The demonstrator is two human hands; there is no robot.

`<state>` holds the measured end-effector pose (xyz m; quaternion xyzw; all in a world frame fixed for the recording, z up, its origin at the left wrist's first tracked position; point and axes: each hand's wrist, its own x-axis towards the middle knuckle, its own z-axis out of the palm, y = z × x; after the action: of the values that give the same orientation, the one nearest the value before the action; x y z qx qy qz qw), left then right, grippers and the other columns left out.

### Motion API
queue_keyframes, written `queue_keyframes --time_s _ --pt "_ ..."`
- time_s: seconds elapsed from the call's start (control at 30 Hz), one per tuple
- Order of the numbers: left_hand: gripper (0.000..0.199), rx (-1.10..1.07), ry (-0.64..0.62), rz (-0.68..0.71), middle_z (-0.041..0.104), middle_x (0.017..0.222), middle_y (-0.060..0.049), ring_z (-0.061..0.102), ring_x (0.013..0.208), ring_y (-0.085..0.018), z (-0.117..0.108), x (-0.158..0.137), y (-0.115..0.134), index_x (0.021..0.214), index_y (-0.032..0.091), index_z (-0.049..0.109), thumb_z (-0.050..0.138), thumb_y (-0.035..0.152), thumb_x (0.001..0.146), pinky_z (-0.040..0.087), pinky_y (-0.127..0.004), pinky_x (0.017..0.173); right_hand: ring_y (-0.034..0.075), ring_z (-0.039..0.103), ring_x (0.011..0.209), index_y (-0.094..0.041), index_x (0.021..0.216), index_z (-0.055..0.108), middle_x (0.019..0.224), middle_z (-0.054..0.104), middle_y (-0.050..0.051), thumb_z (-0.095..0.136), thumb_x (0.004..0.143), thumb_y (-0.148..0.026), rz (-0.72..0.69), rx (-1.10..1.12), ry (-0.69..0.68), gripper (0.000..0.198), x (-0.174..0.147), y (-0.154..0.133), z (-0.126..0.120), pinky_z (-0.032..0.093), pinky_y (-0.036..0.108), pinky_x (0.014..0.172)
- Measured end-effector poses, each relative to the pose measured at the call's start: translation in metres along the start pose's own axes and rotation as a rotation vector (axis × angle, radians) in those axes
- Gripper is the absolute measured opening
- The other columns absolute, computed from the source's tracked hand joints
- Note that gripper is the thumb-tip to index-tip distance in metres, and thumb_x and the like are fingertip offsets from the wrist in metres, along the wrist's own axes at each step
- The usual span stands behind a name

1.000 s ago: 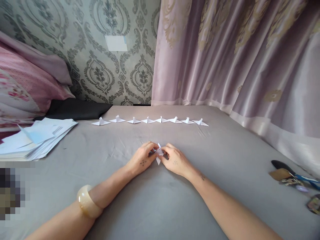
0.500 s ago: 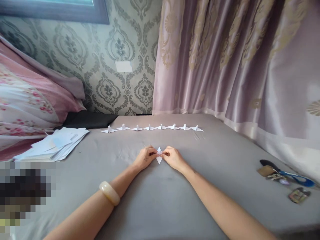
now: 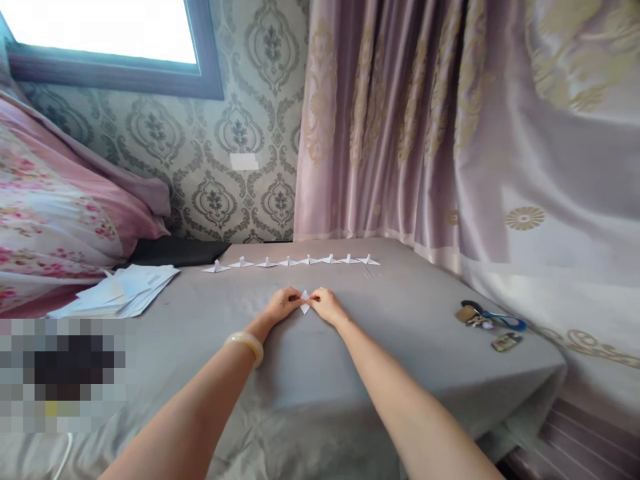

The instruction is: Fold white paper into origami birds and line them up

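A small white folded paper (image 3: 305,309), diamond-shaped with pointed ends, is pinched between my two hands over the grey cloth surface (image 3: 320,373). My left hand (image 3: 285,303) grips its left side with thumb and fingertips; a pale bangle (image 3: 249,347) circles that wrist. On the opposite side my right hand (image 3: 325,305) pinches the paper the same way. The fingers cover the paper's middle. Beyond the hands, a row of several folded white paper pieces (image 3: 289,261) stretches across the cloth, each with wide flat points and a raised middle.
A stack of white papers (image 3: 125,293) lies at the left beside a dark flat item (image 3: 175,252). Keys on a blue strap (image 3: 500,320) and a small patterned object (image 3: 507,342) rest near the right edge. Curtains (image 3: 380,133) hang behind; a pixelated patch hides the lower left.
The view has tilted upward and shifted, showing more of the window and the right edge of the surface. Both hands keep their pinch on the folded paper.
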<state>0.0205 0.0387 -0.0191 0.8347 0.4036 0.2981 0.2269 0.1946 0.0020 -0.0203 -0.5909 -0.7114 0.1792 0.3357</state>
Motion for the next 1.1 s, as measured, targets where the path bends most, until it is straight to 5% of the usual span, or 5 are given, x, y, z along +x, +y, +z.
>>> queue_keyframes --time_s 0.33,0.83,1.1 --pt "0.022 0.111 0.027 0.035 0.058 0.074 -0.005 0.053 0.072 -0.017 0.009 0.003 0.0 0.067 0.016 0.056 0.05 0.027 0.085 0.04 -0.026 0.068 0.013 0.058 0.077 -0.017 0.083 0.07 0.088 0.064 0.004 0.058 0.085 -0.023 -0.005 -0.075 -0.015 0.013 -0.003 -0.008 -0.007 0.041 0.023 0.072" --pt "0.015 0.132 -0.154 -0.004 0.057 0.079 -0.006 0.055 0.077 -0.019 -0.002 0.013 0.001 0.07 0.019 0.053 0.05 0.02 0.085 0.039 -0.026 0.069 0.015 0.059 0.076 -0.019 0.076 0.066 0.081 0.063 0.001 0.062 0.081 -0.023 -0.067 -0.141 -0.231 0.008 0.022 -0.006 -0.027 0.038 0.023 0.068" --pt "0.017 0.048 -0.097 -0.046 0.056 0.077 -0.004 0.053 0.075 -0.017 -0.005 0.011 0.004 0.068 0.018 0.053 0.05 0.021 0.084 0.039 -0.026 0.069 0.016 0.06 0.079 -0.02 0.079 0.066 0.087 0.063 0.003 0.056 0.086 -0.021 -0.036 -0.122 -0.18 0.012 0.015 -0.012 -0.025 0.038 0.024 0.069"
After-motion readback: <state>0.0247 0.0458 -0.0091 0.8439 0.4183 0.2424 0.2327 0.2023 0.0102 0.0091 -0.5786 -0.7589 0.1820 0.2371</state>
